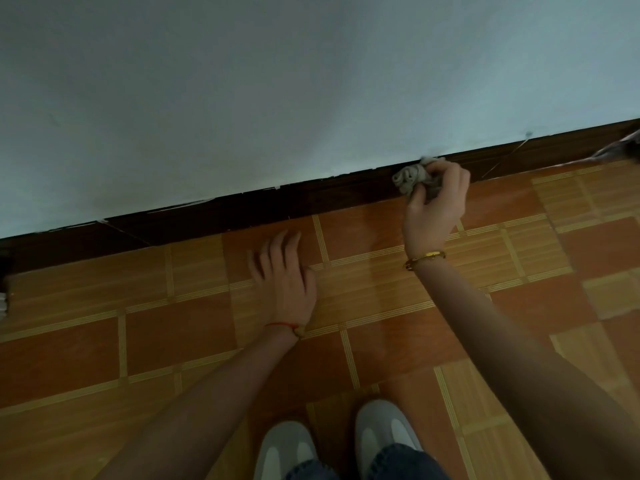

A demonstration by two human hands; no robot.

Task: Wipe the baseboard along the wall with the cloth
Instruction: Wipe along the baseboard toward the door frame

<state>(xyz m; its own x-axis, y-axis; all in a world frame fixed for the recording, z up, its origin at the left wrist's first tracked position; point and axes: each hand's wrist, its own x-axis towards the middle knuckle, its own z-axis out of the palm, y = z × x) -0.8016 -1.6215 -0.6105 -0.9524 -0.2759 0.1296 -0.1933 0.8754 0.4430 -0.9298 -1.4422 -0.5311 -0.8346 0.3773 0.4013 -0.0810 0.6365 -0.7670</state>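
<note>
A dark brown baseboard [263, 206] runs along the foot of the pale wall [277, 81], slanting up to the right. My right hand [437, 206] grips a bunched grey cloth [412, 178] and holds it against the baseboard near its top edge. My left hand [284, 275] rests over the tiled floor a little in front of the baseboard, fingers spread and relaxed, holding nothing. A gold bracelet is on my right wrist and a red string on my left.
The floor [173, 341] is orange and tan tile. My two grey shoes [346, 441] stand at the bottom centre. A greyish object [620, 148] lies by the baseboard at the far right edge. Something pale [4, 299] sits at the far left edge.
</note>
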